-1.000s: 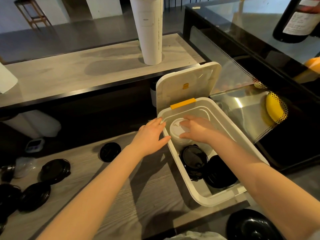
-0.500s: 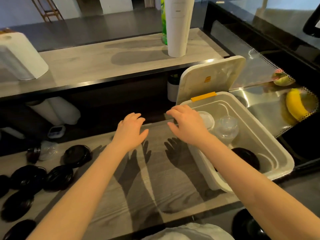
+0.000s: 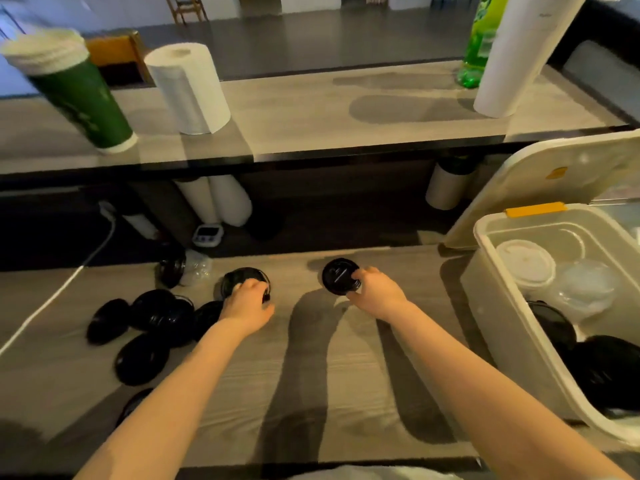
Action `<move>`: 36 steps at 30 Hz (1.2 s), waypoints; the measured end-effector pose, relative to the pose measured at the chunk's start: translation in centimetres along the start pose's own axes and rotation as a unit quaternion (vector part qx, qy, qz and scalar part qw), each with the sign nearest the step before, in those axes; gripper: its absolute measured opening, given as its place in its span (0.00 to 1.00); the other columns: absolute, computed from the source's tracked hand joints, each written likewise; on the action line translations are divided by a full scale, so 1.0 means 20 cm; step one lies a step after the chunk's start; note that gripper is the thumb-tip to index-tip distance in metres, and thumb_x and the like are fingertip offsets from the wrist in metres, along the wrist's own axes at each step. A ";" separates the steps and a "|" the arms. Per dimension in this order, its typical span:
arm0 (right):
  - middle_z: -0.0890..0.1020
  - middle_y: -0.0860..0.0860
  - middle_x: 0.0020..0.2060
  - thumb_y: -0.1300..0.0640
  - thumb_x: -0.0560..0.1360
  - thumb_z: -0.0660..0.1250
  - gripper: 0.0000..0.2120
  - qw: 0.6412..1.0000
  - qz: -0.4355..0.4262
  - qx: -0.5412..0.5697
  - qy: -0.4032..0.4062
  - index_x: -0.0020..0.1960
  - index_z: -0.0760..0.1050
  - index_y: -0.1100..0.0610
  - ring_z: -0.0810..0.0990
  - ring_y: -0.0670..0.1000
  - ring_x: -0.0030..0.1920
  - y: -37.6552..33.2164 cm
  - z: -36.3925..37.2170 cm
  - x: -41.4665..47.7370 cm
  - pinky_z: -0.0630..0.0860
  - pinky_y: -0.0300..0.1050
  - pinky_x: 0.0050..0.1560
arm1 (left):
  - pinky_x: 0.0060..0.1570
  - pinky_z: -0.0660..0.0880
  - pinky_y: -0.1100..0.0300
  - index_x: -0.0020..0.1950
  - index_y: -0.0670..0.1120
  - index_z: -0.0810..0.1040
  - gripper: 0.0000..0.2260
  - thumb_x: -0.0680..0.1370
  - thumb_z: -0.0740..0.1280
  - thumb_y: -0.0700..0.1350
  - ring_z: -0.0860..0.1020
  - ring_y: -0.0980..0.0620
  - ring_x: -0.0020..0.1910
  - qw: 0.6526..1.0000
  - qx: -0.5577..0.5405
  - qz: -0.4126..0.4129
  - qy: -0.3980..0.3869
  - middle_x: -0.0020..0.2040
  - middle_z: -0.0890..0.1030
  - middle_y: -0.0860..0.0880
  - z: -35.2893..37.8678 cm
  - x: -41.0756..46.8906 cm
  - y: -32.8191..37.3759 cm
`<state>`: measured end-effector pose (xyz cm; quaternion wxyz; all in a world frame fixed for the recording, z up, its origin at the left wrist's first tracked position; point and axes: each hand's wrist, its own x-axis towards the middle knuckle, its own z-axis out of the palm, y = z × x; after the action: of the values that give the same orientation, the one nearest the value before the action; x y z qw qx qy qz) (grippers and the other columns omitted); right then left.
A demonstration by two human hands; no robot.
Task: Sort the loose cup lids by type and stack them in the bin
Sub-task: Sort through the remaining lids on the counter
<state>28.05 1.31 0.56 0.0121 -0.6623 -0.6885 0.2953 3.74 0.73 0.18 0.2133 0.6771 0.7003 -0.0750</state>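
Black lids [image 3: 143,358] are being collected: the left hand [image 3: 247,304] is clasping the pile-side lid [image 3: 239,277], the right hand [image 3: 379,292] pinching the lone lid [image 3: 336,278] (next, presumably, carrying both to the bin [image 3: 485,237]).

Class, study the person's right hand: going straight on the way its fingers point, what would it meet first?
The lone black lid on the counter; the right hand seems to grip its near edge, though depth is unclear.

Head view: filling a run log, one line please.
left hand: grips left black lid | right hand: pinches right black lid | bin: open
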 end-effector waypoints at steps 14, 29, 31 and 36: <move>0.66 0.55 0.69 0.35 0.72 0.64 0.38 0.986 0.165 0.028 -0.013 0.73 0.59 0.56 0.62 0.59 0.70 -0.08 0.17 0.38 0.66 0.56 0.66 | 0.72 0.57 0.49 0.76 0.45 0.52 0.41 0.73 0.67 0.61 0.52 0.42 0.74 0.992 -0.027 -0.112 -0.045 0.76 0.55 0.45 -0.08 0.33 -0.37; 0.67 0.55 0.66 0.62 0.67 0.76 0.36 0.956 0.138 0.235 0.107 0.70 0.62 0.57 0.70 0.58 0.66 -0.08 0.24 0.34 0.69 0.50 0.65 | 0.53 0.70 0.55 0.62 0.39 0.64 0.32 0.67 0.77 0.50 0.71 0.45 0.60 0.971 -0.202 -0.101 -0.075 0.63 0.71 0.42 0.00 0.40 -0.24; 0.69 0.55 0.65 0.64 0.69 0.74 0.32 0.953 0.141 0.245 0.113 0.69 0.65 0.58 0.70 0.57 0.66 -0.07 0.23 0.32 0.69 0.48 0.64 | 0.50 0.70 0.57 0.62 0.40 0.64 0.32 0.68 0.77 0.49 0.72 0.47 0.56 0.966 -0.221 -0.100 -0.086 0.62 0.72 0.42 0.01 0.40 -0.21; 0.76 0.55 0.60 0.65 0.71 0.71 0.22 0.907 0.178 0.364 0.117 0.62 0.69 0.57 0.73 0.57 0.63 -0.05 0.22 0.28 0.73 0.52 0.61 | 0.56 0.69 0.57 0.70 0.43 0.62 0.36 0.69 0.76 0.50 0.69 0.45 0.65 0.964 -0.219 -0.079 -0.129 0.68 0.68 0.44 0.05 0.39 -0.13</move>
<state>24.68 4.80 -4.78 0.2796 -0.7534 -0.3975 0.4431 1.39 7.35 -4.29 0.4378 0.5415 0.7173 -0.0230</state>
